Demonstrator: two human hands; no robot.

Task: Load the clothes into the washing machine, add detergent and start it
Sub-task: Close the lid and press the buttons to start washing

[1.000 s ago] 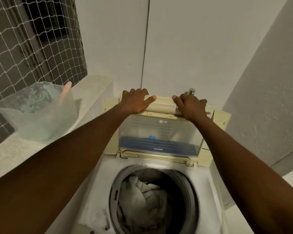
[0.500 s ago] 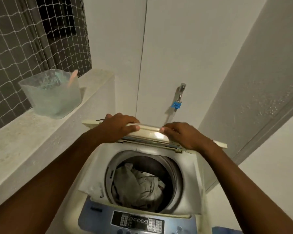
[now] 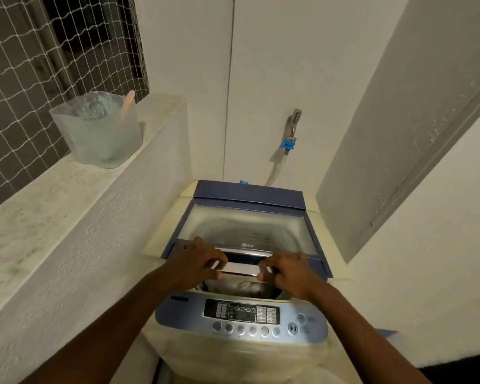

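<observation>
lid nearly flat on washer | L hand & R hand: fingers curled round lid front edge | clothes inside washer drum; load prob. done | detergent added? can't tell; start on washer front panel pending

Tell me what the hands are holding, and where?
Both the left hand and right hand grip the washer lid by its silver front handle.
</observation>
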